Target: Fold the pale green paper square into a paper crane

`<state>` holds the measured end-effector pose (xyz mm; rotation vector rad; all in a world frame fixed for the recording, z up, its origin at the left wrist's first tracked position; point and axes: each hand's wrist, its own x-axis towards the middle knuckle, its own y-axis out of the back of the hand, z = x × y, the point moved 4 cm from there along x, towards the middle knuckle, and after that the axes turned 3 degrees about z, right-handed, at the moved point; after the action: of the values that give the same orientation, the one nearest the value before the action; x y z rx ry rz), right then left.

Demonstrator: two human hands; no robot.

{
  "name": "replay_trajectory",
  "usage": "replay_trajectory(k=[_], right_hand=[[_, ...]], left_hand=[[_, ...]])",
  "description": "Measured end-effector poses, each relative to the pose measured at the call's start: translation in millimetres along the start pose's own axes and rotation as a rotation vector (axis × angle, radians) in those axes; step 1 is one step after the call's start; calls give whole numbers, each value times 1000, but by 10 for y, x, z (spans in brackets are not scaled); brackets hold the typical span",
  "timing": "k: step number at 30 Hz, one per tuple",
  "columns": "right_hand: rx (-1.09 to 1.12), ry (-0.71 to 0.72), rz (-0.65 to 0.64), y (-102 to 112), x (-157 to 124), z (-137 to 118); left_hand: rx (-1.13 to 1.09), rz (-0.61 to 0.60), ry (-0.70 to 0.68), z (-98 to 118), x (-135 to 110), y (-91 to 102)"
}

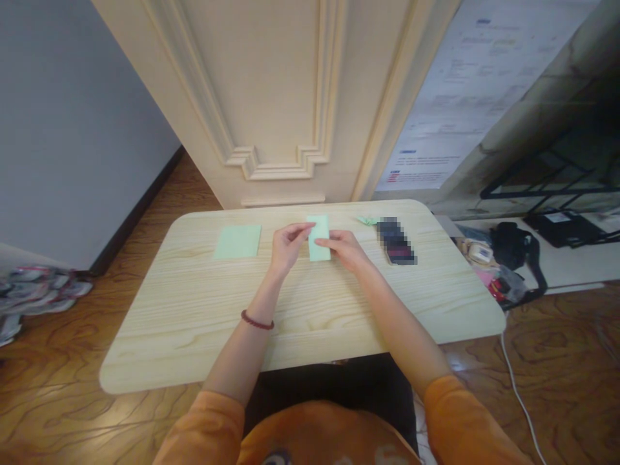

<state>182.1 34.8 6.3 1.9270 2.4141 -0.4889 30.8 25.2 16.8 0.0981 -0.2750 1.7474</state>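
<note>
A light green piece of paper (318,250), folded to a narrow upright rectangle, is held just above the table between both hands. My left hand (287,247) pinches its left edge near the top, thumb and fingertips together. On the other side, my right hand (346,248) grips the right edge, with the thumb lying across the front and the fingers behind, partly hidden. To the left lies a flat stack of square green paper (238,241). A small folded green paper figure (367,221) rests near the back right, beside a phone-like dark object (397,242) that is blurred out.
The pale wood-grain table (194,323) has rounded corners and stands against a cream panelled door (276,84). A low shelf (571,274) at right carries a black bag and small items. A white cable (516,387) runs down to the floor. Shoes (43,290) sit at far left.
</note>
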Motion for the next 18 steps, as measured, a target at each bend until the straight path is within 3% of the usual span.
replay_trajectory(k=[8, 18], right_hand=[[16, -2, -17, 3, 17, 27], [27, -17, -16, -3, 14, 21]], left_hand=[[19, -16, 33, -26, 15, 11], [20, -176, 158, 73, -25, 57]])
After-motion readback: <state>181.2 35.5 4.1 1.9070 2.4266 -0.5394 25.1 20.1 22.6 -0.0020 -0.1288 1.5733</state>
